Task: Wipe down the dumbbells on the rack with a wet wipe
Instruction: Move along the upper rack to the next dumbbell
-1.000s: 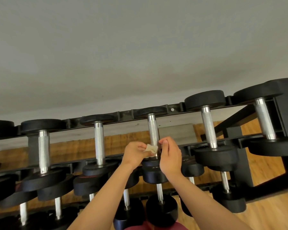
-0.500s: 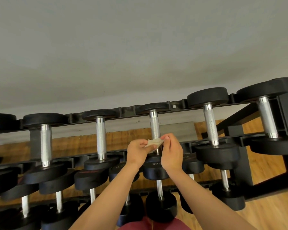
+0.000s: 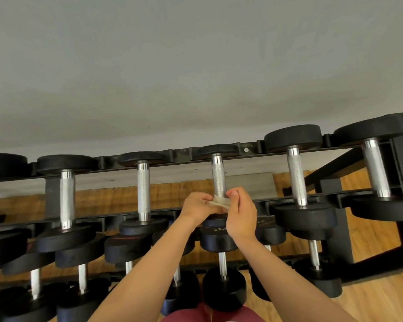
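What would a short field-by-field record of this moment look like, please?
left hand: pinches the left side of the wipe
right hand: pinches the wipe's right side
wipe: small, crumpled, held in front of the lower end of a dumbbell handle on the top row
contact with handle: cannot tell
rack: black, several rows of dumbbells
floor: wood

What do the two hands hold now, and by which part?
A small folded wet wipe: the left hand pinches its left end, the right hand its right end, in front of a dumbbell handle.
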The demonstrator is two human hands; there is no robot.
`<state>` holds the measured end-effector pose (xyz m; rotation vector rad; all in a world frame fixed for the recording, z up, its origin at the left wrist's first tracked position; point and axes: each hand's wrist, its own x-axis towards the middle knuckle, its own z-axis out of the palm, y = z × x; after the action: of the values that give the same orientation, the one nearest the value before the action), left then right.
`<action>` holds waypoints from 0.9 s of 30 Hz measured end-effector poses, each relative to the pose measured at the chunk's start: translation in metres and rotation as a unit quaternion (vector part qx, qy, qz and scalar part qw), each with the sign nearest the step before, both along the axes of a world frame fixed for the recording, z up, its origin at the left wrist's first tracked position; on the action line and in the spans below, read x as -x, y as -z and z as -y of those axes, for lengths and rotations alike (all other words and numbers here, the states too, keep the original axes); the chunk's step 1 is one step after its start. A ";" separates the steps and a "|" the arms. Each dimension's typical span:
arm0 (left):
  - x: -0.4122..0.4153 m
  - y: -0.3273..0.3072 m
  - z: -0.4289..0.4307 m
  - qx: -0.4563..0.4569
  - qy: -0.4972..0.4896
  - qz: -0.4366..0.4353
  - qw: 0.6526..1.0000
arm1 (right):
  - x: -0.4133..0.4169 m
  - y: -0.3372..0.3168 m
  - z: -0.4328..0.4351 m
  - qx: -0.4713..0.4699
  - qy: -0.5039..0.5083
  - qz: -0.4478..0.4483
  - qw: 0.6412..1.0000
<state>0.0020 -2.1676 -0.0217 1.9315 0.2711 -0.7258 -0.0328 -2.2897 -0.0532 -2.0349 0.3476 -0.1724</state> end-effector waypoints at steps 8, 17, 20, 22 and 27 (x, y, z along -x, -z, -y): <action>0.006 0.002 -0.012 0.020 -0.009 0.036 0.999 | 0.000 0.003 0.000 -0.004 -0.002 0.002 1.000; 0.007 0.013 -0.004 -0.008 -0.001 0.074 0.997 | 0.000 0.001 0.000 -0.012 0.001 0.001 1.000; 0.004 0.012 0.004 -0.011 0.010 0.059 0.998 | 0.000 0.000 0.000 -0.006 0.005 -0.003 1.000; 0.004 0.013 0.003 -0.012 -0.003 0.069 0.998 | 0.000 0.001 0.001 -0.005 0.002 -0.004 1.000; 0.006 0.019 -0.009 -0.026 -0.043 0.101 0.994 | 0.000 0.001 0.000 0.001 0.000 -0.001 1.000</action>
<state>-0.0039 -2.1581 -0.0403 2.0115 0.2488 -0.4661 -0.0327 -2.2898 -0.0543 -2.0374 0.3487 -0.1709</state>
